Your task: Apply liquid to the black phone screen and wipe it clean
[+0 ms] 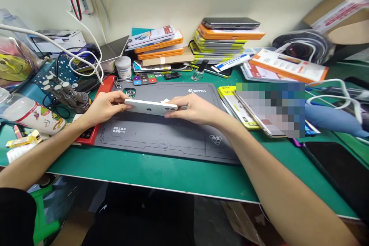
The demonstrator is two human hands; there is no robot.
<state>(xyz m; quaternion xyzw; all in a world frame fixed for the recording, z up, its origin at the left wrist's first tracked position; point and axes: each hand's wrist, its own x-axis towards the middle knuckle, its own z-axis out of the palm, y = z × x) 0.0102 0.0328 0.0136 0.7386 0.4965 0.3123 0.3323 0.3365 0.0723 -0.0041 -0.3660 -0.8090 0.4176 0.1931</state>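
A white smartphone [141, 107] is held on its long side just above the dark grey work mat [164, 138], its back with a logo and camera lenses towards me. My left hand [108, 106] pinches its left end between thumb and fingers. At the camera end, my right hand [191, 109] grips the other short side. The phone's screen side faces away and is hidden. Behind my left fingertips, a recess in the mat [129, 92] holds small metal parts, too small to name. A small white piece [165, 100] shows behind the phone.
A screwdriver stand [67, 94] and a patterned bottle [36, 113] stand left, beside a red device [86, 134]. Stacked boxes [161, 48] line the wall, with a glass bottle [198, 73] before them. Yellow battery packs [227, 96] and a black phone-like slab [331, 165] lie right.
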